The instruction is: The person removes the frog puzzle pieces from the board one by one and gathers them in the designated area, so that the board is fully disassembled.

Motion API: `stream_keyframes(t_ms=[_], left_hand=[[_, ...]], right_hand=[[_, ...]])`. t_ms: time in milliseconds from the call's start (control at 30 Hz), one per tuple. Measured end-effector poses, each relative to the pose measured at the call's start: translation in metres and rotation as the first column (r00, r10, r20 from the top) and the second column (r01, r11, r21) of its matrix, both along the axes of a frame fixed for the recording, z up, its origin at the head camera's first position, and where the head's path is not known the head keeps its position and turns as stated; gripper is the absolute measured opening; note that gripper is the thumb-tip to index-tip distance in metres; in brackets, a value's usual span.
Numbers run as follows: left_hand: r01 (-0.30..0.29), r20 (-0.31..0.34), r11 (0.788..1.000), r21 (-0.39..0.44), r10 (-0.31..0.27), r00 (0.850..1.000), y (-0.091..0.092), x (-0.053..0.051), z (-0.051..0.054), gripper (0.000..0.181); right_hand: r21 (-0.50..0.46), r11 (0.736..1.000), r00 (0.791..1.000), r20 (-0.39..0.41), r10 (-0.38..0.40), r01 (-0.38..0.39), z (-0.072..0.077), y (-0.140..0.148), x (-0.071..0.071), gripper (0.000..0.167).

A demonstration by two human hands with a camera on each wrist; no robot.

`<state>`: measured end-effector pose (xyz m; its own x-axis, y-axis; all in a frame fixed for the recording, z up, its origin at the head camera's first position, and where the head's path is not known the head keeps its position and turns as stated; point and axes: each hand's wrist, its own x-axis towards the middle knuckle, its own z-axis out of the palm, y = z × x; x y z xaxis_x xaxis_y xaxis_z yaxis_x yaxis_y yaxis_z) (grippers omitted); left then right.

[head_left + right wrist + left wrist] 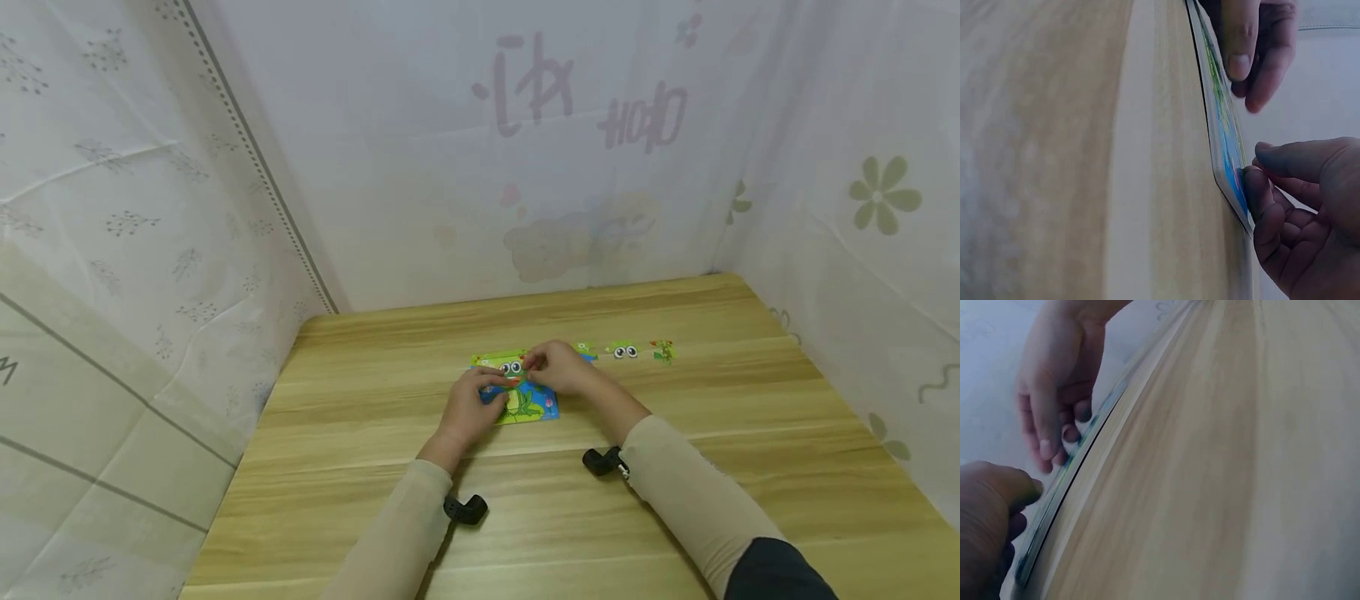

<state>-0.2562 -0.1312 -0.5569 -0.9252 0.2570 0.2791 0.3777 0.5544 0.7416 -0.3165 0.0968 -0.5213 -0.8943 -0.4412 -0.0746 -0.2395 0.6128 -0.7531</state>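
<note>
A frog picture puzzle board in green, yellow and blue lies flat on the table, seen nearly edge-on in the right wrist view. My left hand rests over its left side, fingers reaching across the frog near the orange mouth. At the upper right of the board is my right hand, its fingertips low over the picture beside the frog's eyes. The right wrist view shows the right thumb and bent fingers at the board's edge, with no piece visible between them. Both hands cover parts of the picture.
Right of the board lie loose pieces: one green and blue, one with frog eyes, and a green one with red spots. The wooden table meets patterned white cloth at the back and sides.
</note>
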Motion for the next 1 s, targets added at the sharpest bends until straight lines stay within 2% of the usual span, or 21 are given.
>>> stream_keyframes(t_ms=[100,267,433,567,767,867,1000], left_hand=[[-0.049,-0.008,0.999,0.008,0.049,0.999,-0.011,0.002,0.002,0.018],[-0.109,-0.019,0.990,-0.087,0.108,0.994,-0.032,0.008,0.003,0.022],[-0.098,-0.029,0.977,-0.188,0.094,0.995,-0.046,0.015,0.004,0.028],[-0.073,-0.047,0.968,-0.240,0.064,0.997,-0.051,0.017,0.002,0.031],[-0.079,-0.060,0.967,-0.240,0.066,0.996,-0.052,0.018,-0.002,0.032],[-0.084,-0.054,0.971,-0.226,0.073,0.996,-0.051,0.018,-0.004,0.033],[-0.093,-0.046,0.976,-0.199,0.085,0.995,-0.051,0.020,-0.005,0.033]], right_hand=[[-0.002,1.000,1.000,-0.004,-0.013,0.013,0.000,-0.001,0.001,0.011],[0.000,1.000,1.000,-0.003,-0.019,0.019,0.002,-0.003,0.003,0.011],[0.019,1.000,1.000,-0.004,0.005,-0.005,0.007,-0.010,0.004,0.012],[0.038,0.997,0.997,-0.012,0.070,-0.070,0.009,-0.023,0.004,0.016],[0.069,0.982,0.984,-0.013,0.176,-0.175,0.004,-0.041,-0.001,0.030],[0.085,0.981,0.985,0.008,0.173,-0.173,0.001,-0.045,-0.002,0.036],[0.087,0.985,0.989,0.026,0.147,-0.149,-0.001,-0.047,-0.002,0.036]])
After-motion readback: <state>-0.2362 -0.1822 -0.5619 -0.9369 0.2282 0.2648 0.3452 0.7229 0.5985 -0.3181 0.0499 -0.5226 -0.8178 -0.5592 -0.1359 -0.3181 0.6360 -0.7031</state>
